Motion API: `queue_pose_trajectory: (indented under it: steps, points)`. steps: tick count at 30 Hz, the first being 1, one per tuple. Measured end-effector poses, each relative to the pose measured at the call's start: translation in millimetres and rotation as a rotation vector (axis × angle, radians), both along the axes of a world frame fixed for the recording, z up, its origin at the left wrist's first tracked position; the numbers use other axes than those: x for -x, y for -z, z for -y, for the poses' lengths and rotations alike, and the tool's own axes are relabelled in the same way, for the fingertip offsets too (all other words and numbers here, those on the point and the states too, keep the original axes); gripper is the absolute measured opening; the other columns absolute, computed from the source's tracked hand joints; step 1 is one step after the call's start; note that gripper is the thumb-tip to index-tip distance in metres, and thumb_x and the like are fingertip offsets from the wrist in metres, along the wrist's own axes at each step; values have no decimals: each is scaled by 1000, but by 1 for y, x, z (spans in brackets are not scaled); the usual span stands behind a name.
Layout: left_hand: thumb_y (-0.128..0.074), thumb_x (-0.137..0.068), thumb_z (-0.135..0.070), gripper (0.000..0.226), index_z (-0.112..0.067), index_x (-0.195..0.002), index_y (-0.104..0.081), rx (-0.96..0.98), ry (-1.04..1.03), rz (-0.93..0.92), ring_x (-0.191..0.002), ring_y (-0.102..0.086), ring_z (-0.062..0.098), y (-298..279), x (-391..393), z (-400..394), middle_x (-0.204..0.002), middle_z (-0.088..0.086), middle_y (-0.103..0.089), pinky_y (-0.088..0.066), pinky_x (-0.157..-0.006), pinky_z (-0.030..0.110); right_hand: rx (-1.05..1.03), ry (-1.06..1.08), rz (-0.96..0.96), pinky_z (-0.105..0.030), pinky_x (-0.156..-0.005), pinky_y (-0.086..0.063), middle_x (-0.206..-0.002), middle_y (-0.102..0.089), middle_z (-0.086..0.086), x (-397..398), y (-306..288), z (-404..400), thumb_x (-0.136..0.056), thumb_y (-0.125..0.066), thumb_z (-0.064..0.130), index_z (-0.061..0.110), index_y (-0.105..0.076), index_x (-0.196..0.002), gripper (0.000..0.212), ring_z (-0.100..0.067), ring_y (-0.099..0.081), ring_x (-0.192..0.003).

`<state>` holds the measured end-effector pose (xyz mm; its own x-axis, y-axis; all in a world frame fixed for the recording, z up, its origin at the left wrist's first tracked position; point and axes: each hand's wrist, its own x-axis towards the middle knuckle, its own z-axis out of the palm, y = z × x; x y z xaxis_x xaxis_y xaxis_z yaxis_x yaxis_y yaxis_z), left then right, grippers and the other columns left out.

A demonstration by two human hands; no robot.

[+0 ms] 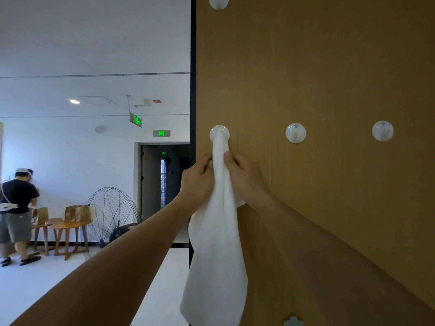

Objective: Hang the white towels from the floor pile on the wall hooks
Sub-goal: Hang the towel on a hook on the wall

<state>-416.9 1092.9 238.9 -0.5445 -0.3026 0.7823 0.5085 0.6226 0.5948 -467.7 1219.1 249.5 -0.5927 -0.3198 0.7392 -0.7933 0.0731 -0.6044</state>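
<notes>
A white towel [217, 243] hangs down the wooden wall panel [329, 67] from a round white hook [213, 134] at the panel's left edge. Its top is bunched over the hook. My left hand [196, 180] pinches the towel's left side just below the hook, and my right hand [243, 175] pinches its right side at the same height. Two bare white hooks sit to the right in the same row, the nearer hook [295, 133] and the farther hook [382, 131]. The floor pile is out of view.
Another hook [219, 1] is high on the panel and one [293, 321] at the bottom edge. Left of the panel's black edge [193, 90] lies an open room with a person [16, 208], small wooden tables [70, 225] and a floor fan [113, 215].
</notes>
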Motion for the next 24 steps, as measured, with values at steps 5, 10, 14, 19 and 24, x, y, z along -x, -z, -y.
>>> queue_pose_trajectory:
  steps: [5, 10, 14, 19, 24]
  points:
    - [-44, -100, -47, 21, -39, -114, -58, -22, 21, 100, -82, -64, 4, 3, -6, -2, -94, -14, -65, -51, -66, 18, 36, 79, 19, -40, -84, -57, -109, -66, 1, -14, 12, 10, -98, -49, 45, 20, -57, -125, 37, -17, -65, -94]
    - [-50, -97, -44, 36, -19, -121, -62, 233, -167, 122, -90, -62, 14, 5, -8, 17, -104, -3, -66, -51, -80, 28, -92, 241, -26, -38, -84, -56, -114, -64, 1, -19, 21, 10, -98, -50, 40, 22, -53, -129, 36, -16, -63, -95]
    - [-52, -95, -41, 37, -20, -125, -57, 379, -203, 34, -94, -61, 18, 10, -12, 35, -107, -1, -64, -50, -82, 31, -147, 363, -40, -28, -77, -51, -122, -62, 2, -27, 27, 8, -92, -59, 40, 22, -48, -134, 47, -14, -59, -99]
    - [-57, -92, -33, 36, -24, -127, -54, 485, -222, -108, -108, -54, 22, 14, -23, 39, -122, 2, -56, -45, -84, 33, -272, 629, -10, -36, -87, -52, -126, -59, 1, -52, 42, -1, -87, -61, 49, 18, -43, -139, 63, -21, -60, -109]
    - [-63, -87, -19, 32, -21, -119, -65, 668, -141, -250, -120, -44, 27, 21, -35, 11, -127, 5, -56, -37, -98, 41, -335, 850, 34, -35, -96, -48, -136, -56, -4, -94, 60, -36, -85, -65, 48, 20, -42, -144, 69, -23, -55, -122]
